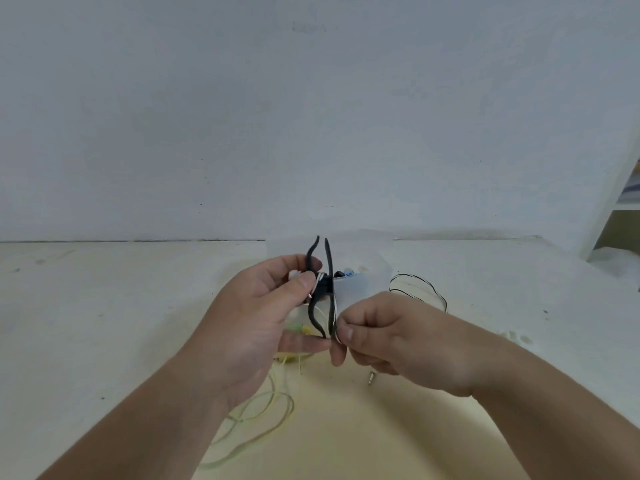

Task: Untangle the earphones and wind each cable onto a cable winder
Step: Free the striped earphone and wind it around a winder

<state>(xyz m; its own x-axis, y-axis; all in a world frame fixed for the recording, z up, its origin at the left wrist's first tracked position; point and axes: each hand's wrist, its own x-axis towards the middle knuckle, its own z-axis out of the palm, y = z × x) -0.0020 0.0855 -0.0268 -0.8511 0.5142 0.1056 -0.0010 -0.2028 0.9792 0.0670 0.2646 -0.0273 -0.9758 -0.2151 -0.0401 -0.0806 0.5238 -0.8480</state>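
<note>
My left hand [263,313] pinches a black cable winder [323,289] upright above the table, thumb and fingers at its middle, where white cable is wound on. My right hand [388,336] pinches the white earphone cable [334,336] just right of the winder's lower end. Loops of that cable, white edged in black [420,289], stand out behind my right wrist. A yellow-green earphone cable [266,410] lies in loose loops on the table below my left hand. A metal jack plug [372,377] lies on the table under my right hand.
A clear plastic box [353,282] with small items sits on the white table [104,306] just behind my hands. A plain wall rises behind the table. A white shelf unit [613,209] stands at the far right.
</note>
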